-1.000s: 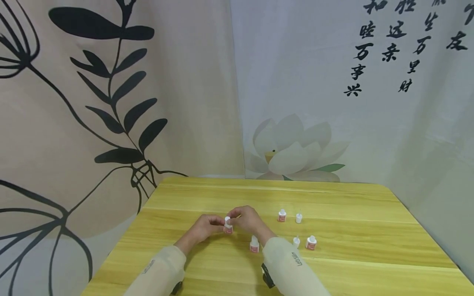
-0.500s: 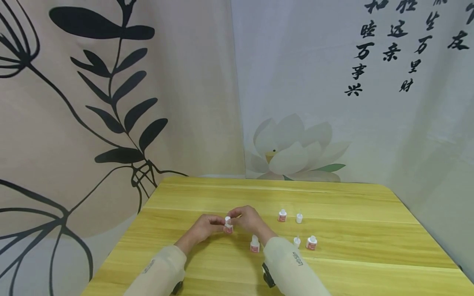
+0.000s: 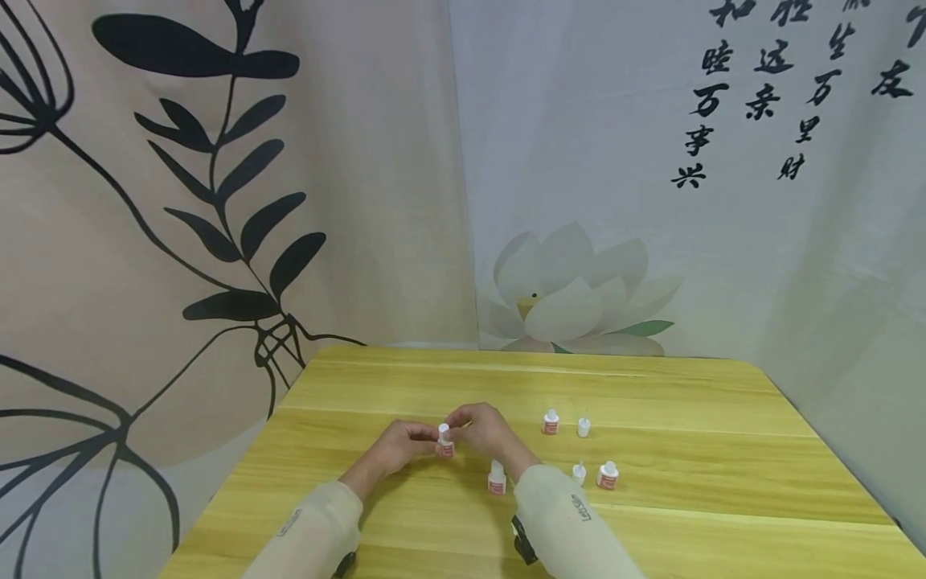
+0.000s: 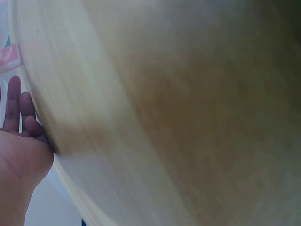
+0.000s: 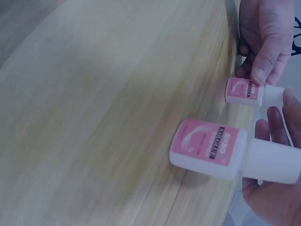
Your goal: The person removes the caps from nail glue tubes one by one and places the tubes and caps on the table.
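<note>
Tabletop (image 3: 723, 434): yellow, wood-grained, bands running crosswise, far corners rounded. Behind it, printed backdrop: left panel (image 3: 391, 201) beige, right panel (image 3: 579, 145) greyish white, seam (image 3: 464, 173) upright between. On left panel, black leafy plant (image 3: 235, 305), tangled roots (image 3: 261, 354) near tabletop's far left corner; spiky black flower head (image 3: 45, 117) upper left, fan of black strokes (image 3: 124, 430) lower left. On right panel, pale lotus (image 3: 567, 305) above tabletop's far edge, yellow centre (image 3: 528, 307), green leaf (image 3: 647, 328). Black Chinese characters (image 3: 763, 103) upper right, in columns, some cut off by top of head view.

Head view from above looks forward and down; close wrist views share its tabletop (image 3: 412, 535).
</note>
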`<state>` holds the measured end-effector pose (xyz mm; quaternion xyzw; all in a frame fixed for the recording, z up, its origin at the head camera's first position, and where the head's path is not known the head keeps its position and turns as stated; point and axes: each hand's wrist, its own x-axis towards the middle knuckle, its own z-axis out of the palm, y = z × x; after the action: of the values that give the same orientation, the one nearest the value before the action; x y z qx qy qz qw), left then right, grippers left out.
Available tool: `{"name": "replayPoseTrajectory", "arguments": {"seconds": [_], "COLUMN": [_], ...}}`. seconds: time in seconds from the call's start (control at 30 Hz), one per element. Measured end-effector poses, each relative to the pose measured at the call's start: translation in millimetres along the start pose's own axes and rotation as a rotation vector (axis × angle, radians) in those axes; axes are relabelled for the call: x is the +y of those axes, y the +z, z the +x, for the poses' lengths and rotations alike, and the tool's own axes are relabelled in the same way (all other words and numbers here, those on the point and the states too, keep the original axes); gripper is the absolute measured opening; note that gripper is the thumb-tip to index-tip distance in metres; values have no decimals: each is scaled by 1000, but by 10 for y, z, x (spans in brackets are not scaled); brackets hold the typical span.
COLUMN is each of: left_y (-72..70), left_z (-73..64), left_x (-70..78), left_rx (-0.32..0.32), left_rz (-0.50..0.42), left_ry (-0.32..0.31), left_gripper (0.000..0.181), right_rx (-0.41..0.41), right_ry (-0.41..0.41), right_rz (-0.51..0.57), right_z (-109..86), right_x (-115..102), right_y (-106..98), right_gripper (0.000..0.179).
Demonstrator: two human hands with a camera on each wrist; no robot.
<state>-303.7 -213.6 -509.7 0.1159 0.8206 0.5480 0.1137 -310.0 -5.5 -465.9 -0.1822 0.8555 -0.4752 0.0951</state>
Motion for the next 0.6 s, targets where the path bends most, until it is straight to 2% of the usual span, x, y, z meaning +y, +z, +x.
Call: {"name": "replayPoseTrajectory", "arguments": {"seconds": [0.6], "left_y": [3], "left_z": [-21], "left_x": [32], "left_rx": [-5], "left_rz": [-14], "left_ry": [11], "left_gripper": [20], "right_rx": [-21], "right_ry": [-8], "right_rz": [-8], "right_z": [-21], "right_x": [-16], "right_y": [-8], "right_gripper": [15]}}
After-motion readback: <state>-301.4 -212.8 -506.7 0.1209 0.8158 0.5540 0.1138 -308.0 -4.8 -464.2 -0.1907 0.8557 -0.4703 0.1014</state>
